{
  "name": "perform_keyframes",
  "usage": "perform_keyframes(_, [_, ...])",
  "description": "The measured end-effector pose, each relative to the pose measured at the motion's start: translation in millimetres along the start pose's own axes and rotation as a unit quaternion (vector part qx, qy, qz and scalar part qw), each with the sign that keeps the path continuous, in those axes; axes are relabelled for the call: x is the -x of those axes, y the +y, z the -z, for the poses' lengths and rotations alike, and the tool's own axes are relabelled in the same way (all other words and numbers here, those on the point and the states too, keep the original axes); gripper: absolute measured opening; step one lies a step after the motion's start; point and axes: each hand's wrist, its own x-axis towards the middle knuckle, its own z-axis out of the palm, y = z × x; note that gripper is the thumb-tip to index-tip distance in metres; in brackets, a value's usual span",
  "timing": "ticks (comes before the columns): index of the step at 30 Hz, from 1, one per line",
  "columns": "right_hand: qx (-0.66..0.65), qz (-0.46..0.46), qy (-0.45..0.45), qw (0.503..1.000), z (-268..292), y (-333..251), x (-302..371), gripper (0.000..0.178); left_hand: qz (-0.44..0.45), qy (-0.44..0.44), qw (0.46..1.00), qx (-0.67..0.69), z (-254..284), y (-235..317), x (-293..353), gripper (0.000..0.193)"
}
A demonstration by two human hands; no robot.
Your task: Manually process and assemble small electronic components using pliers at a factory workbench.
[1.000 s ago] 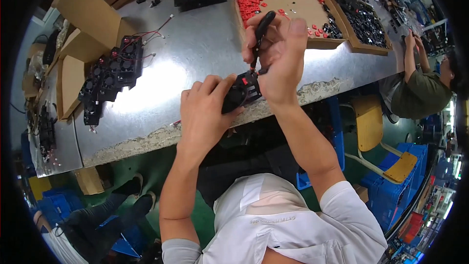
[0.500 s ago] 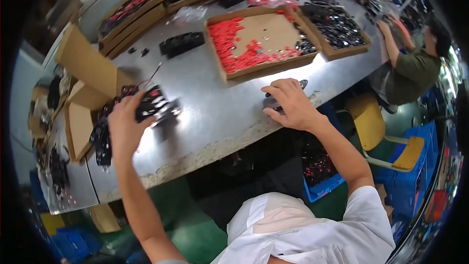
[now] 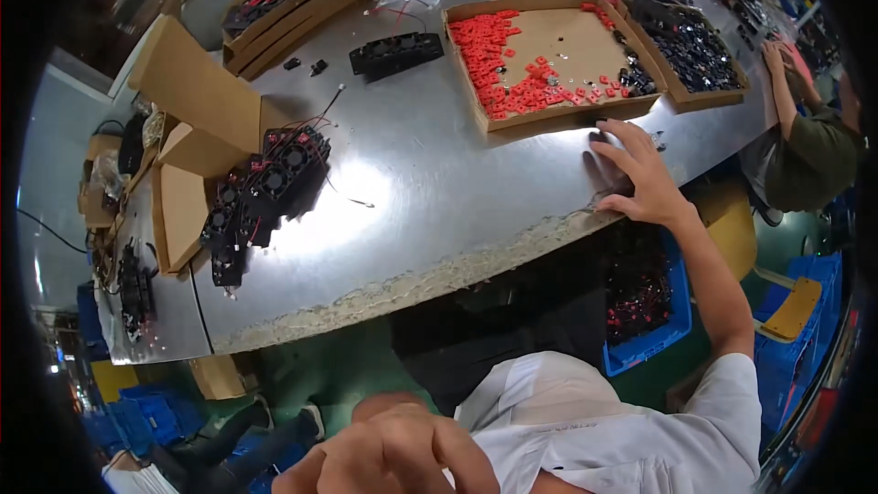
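Fan units (image 3: 294, 157) lie well left of the wide-spread right hand (image 3: 651, 185) — left hand (image 3: 393, 453), grip unclear.

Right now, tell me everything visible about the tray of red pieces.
The shallow, open tray looks like brown cardboard and lies flat on the metal-looking table. Red pieces crowd its left and near sides; dark ones gather at right; the middle is mostly bare. The right hand is by its near wall, contact unclear.
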Motion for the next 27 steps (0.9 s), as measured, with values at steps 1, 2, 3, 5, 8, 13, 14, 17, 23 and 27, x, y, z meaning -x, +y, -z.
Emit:
perform_keyframes(1, [-0.005,0.001,0.005,1.0,-3,-1,-2,0.08,0.001,0.003,1.0,-0.004,-2,-2,0,0.03])
perform_keyframes(2, [-0.009,0.001,0.01,1.0,-4,-1,-3,0.077,-0.058,0.014,0.998,-0.019,-5,-9,1,0.03])
perform_keyframes(3, [-0.013,0.002,0.01,1.0,-5,-1,-4,0.077,-0.117,0.025,0.992,-0.032,-6,-13,1,0.03])
perform_keyframes(5, [-0.037,0.001,0.048,0.998,-8,-1,-4,0.07,-0.074,-0.024,0.997,-0.03,4,-6,-4,0.031])
perform_keyframes(8, [-0.058,-0.036,0.1,0.993,-7,2,4,0.064,-0.115,-0.011,0.993,-0.038,5,-18,-6,0.032])
perform_keyframes(13, [-0.064,-0.036,0.153,0.986,-9,0,3,0.055,-0.129,0.067,0.985,-0.096,-1,-30,-2,0.032])
perform_keyframes(14, [-0.078,-0.039,0.167,0.982,-10,-1,1,0.051,-0.133,0.037,0.986,-0.096,3,-27,-3,0.031])
perform_keyframes(17, [-0.091,-0.04,0.185,0.978,-11,-3,-1,0.047,-0.09,-0.015,0.996,0.008,9,-20,-13,0.031])
perform_keyframes(23, [-0.06,-0.039,0.184,0.98,-10,0,5,0.047,-0.071,0.033,0.99,-0.115,2,-27,-6,0.037])
perform_keyframes(27, [-0.08,-0.023,0.187,0.979,-13,-6,-4,0.044,-0.022,-0.083,0.857,-0.508,86,-49,-80,0.047])
